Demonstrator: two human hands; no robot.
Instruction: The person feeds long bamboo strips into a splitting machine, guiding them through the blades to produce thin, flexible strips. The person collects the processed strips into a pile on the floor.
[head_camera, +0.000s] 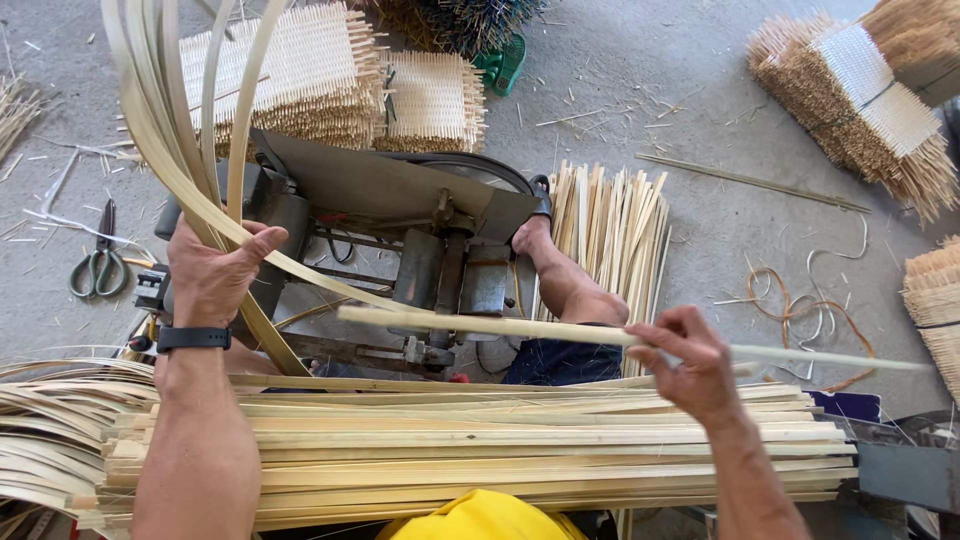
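A long pale bamboo strip (560, 330) is held level across the middle of the view, its left end lying over the grey machine (400, 215) and its right end reaching out over the concrete floor (700, 90). The strip is pinched by the right hand (690, 365), whose fingers are curled around it from above. A sheaf of thin bent bamboo slivers (175, 130) is gripped by the left hand (215, 270) — the fingers are closed about them where they curve down towards the machine, and the slivers arch up and away out of the top of the view. A dark watch band (193, 338) is worn on the left wrist.

Below both forearms a thick stack of cut bamboo slats (480, 450) is laid crosswise, touching a looser bundle of thinner strips (50, 420) at the left. A bare leg (565, 285) is stretched beside the machine, and a bundle of short slats (610, 225) stands just beside it. Something yellow (480, 518) shows at the bottom edge — perhaps a cap, though too little is seen to be sure.

On the floor, green-handled scissors (100, 262) are lying at the left, well apart from the hands. Woven bamboo mats (330, 85) are piled behind the machine, and more are stacked at the upper right (860, 95). Loose orange and white cord (810, 310) is coiled on the floor to the right.
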